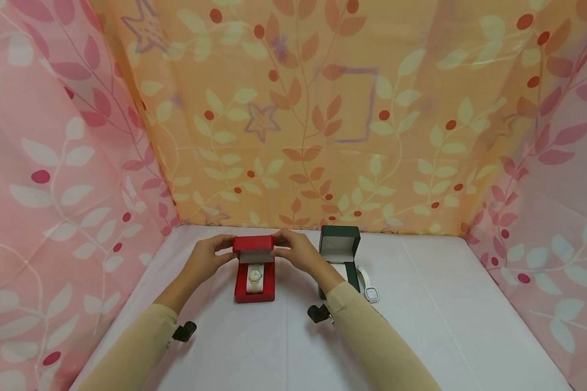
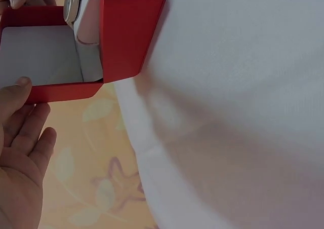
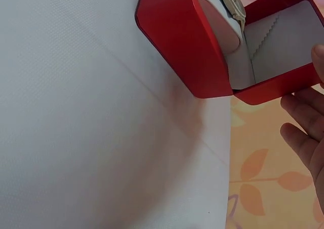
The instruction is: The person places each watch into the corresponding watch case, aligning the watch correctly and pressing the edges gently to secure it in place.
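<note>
White cloth covers the table (image 1: 420,326), where the open red watch box (image 1: 254,279) is steadied: its raised lid (image 1: 253,248) is pinched by left hand (image 1: 206,259) and right hand (image 1: 298,251), exposing the watch (image 1: 255,277).

Red box (image 1: 254,282): red outside, lined white, a pale cream-gold watch (image 1: 255,277) shown on a white cushion. Green box (image 1: 339,250): dark green outside, lined white. Loose watch (image 1: 368,284): white strap, pale face. Tablecloth (image 1: 420,326): plain white. Back curtain (image 1: 323,108): orange, patterned with pale leaves, red berries, purple stars. Side curtains (image 1: 54,163): pink, patterned with white and crimson leaves. Sleeves (image 1: 372,342): beige.
</note>
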{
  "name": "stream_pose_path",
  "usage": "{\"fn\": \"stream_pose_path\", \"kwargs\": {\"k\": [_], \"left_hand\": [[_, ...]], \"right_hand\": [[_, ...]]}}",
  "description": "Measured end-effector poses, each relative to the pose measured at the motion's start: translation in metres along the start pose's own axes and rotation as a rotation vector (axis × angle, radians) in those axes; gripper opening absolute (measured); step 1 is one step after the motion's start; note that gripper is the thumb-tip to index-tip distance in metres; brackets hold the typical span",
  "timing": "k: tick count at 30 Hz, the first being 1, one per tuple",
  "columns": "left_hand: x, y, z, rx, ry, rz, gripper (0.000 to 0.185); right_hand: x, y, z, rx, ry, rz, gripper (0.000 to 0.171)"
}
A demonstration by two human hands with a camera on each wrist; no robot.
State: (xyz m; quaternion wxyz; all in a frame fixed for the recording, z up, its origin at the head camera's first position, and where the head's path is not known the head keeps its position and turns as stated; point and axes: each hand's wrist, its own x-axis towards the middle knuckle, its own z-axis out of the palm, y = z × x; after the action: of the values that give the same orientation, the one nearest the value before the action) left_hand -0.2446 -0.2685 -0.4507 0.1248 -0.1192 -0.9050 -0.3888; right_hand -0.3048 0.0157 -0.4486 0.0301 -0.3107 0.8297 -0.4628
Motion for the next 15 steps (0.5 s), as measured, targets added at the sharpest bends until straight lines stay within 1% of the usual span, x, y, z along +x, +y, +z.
{"fn": "stream_pose_path", "kwargs": {"k": [5,8,11,15], "left_hand": [[-0.006,0.002,0.002,-0.028,0.013,-0.030,0.048],[-0.009,0.004,0.003,-0.027,0.025,-0.050,0.049],[-0.011,0.006,0.004,-0.013,0.038,-0.058,0.049],[-0.014,0.008,0.005,-0.011,0.038,-0.061,0.049]], "right_hand": [[-0.002,0.003,0.004,-0.002,0.006,0.017,0.039],[-0.004,0.003,0.005,-0.006,0.015,0.019,0.039],[-0.006,0.002,0.006,-0.016,0.021,0.021,0.039],[-0.009,0.000,0.007,-0.031,0.032,0.021,0.040]]}}
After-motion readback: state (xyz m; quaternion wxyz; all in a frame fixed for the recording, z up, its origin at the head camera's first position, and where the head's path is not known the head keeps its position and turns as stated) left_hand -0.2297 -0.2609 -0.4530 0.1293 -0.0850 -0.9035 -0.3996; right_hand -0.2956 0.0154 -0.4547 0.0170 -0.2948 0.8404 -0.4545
